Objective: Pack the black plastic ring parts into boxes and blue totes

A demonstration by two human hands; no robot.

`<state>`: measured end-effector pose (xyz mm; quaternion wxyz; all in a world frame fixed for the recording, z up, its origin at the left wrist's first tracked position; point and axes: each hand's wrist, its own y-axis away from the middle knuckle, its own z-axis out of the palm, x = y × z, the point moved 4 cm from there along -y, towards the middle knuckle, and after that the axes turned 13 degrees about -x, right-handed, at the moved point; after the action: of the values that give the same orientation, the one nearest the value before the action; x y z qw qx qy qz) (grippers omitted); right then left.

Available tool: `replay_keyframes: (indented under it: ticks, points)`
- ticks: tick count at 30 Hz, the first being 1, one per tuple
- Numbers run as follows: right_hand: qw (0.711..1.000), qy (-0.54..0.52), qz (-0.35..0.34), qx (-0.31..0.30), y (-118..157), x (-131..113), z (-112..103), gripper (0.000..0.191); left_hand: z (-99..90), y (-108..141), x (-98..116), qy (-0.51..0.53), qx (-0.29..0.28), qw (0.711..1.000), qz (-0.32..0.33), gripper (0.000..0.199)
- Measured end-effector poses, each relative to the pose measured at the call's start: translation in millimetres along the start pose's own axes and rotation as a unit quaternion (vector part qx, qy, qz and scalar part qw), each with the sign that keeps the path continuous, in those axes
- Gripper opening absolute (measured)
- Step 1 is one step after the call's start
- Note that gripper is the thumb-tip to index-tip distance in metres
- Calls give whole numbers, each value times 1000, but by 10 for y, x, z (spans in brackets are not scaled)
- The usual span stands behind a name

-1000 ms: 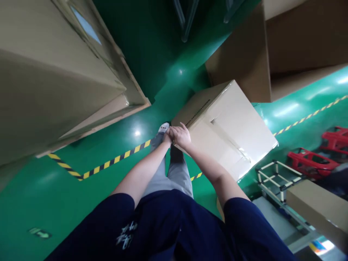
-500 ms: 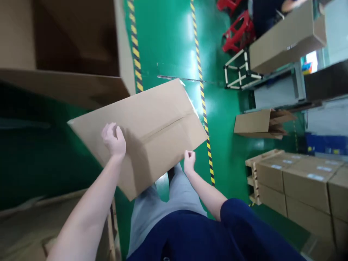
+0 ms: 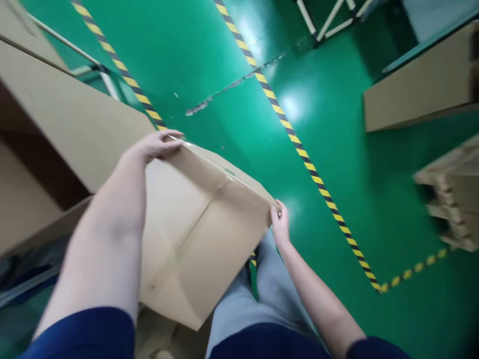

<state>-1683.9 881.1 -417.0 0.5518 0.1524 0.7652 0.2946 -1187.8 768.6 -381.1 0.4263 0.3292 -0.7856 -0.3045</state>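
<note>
A brown cardboard box (image 3: pixel 209 234) is tilted in front of my legs, its creased panel facing up toward me. My left hand (image 3: pixel 159 144) grips the far left corner, fingers bent over the upper edge. At the right end of that same edge, my right hand (image 3: pixel 280 222) pinches the cardboard between thumb and fingers. A narrow strip of the box's far side shows beyond the edge between both hands. Its lower corner hangs by my left thigh. The underside of the box is hidden.
A large open carton (image 3: pixel 86 124) stands close on the left. Yellow-black tape (image 3: pixel 295 139) lines the green floor (image 3: pixel 239 124). To the right are another carton (image 3: pixel 419 80) and a wooden pallet (image 3: pixel 445 199) with boxes. A pipe frame (image 3: pixel 329 25) stands at the top.
My left hand has moved up to the box's far corner and closed on it; my right hand now holds the right corner. The box has tipped, and my view has turned and shifted.
</note>
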Motion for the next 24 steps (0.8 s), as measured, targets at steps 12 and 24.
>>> replay_keyframes:
  ticks: [12, 24]
  points:
    - [971, -50, 59, -225, -369, -18, -52, 54, -12, -44, 35, 212, -87, 973, -36, 41]
    - [927, 90, 132, -341, -1018, -35, 55, 102, 161, -94, 72, 188, 47, 979, -63, 93]
